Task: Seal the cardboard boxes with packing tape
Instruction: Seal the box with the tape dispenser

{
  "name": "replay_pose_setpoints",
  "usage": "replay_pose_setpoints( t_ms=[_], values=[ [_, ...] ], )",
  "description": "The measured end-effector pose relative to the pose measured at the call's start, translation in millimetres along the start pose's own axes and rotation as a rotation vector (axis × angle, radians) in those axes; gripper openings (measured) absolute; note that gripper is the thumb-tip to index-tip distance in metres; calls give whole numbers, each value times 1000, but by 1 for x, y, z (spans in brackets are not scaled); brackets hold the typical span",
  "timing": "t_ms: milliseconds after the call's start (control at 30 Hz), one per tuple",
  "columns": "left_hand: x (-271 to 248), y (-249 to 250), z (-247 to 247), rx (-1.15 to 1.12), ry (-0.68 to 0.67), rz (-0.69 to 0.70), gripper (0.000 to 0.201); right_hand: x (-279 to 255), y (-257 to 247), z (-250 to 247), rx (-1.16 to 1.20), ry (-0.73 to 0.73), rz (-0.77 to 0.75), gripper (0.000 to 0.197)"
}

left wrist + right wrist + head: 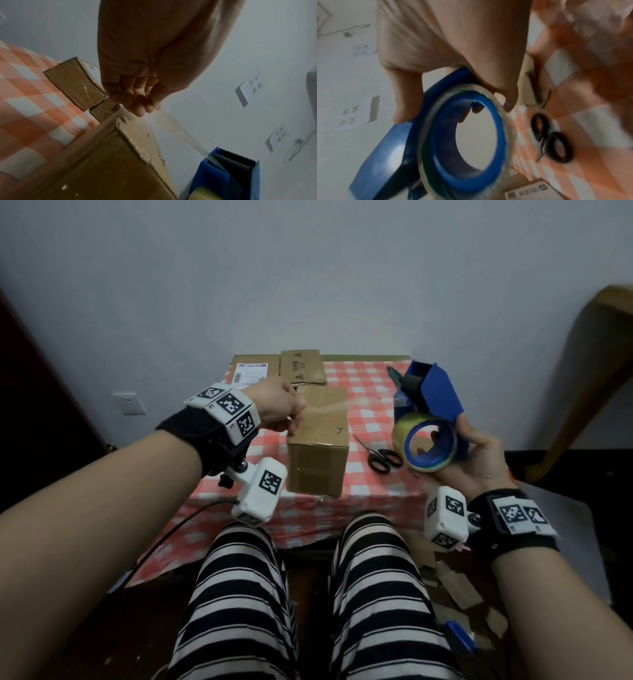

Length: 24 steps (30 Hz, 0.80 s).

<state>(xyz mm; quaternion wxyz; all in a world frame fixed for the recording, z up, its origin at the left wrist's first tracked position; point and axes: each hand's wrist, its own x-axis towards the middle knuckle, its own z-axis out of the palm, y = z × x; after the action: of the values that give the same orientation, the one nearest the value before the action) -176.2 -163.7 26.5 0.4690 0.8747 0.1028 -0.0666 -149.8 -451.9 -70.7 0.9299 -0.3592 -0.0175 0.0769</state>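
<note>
A brown cardboard box [318, 443] stands near the front of the checked table. My left hand [282, 409] hovers at its top left edge and pinches the free end of a clear tape strip [173, 127]. That strip stretches across the box top to the blue tape dispenser [433, 397], whose toothed blade [238, 155] shows in the left wrist view. My right hand [479, 453] grips the dispenser and its tape roll [426, 441], held up to the right of the box. In the right wrist view the fingers [407, 97] curl round the blue frame [385, 155].
Black scissors [380, 455] lie on the red-and-white cloth [370, 378] between box and dispenser. Two more cardboard boxes [301, 368] sit at the table's back, one bearing a shipping label [251, 373]. My striped legs are below the front edge. A wooden chair stands far right.
</note>
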Motion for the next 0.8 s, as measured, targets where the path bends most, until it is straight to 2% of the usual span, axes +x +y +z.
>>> replay_pose_setpoints(
  t_ms=[133,233,300,533,667,800],
  values=[
    [-1,1,7,33,16,-15,12,-8,2,-14,5,-84,40,89],
    [-1,0,7,58,26,-20,17,-9,6,-16,6,-99,46,108],
    [-2,-2,6,84,21,-24,22,-8,9,-15,16,-110,59,111],
    [-8,-9,3,41,74,-37,31,1,17,-12,30,-134,53,71],
    [-8,-13,4,33,77,-55,29,0,21,-12,51,-90,33,30],
    [-7,-15,4,41,83,-71,29,-3,23,-7,71,-91,32,32]
  ],
)
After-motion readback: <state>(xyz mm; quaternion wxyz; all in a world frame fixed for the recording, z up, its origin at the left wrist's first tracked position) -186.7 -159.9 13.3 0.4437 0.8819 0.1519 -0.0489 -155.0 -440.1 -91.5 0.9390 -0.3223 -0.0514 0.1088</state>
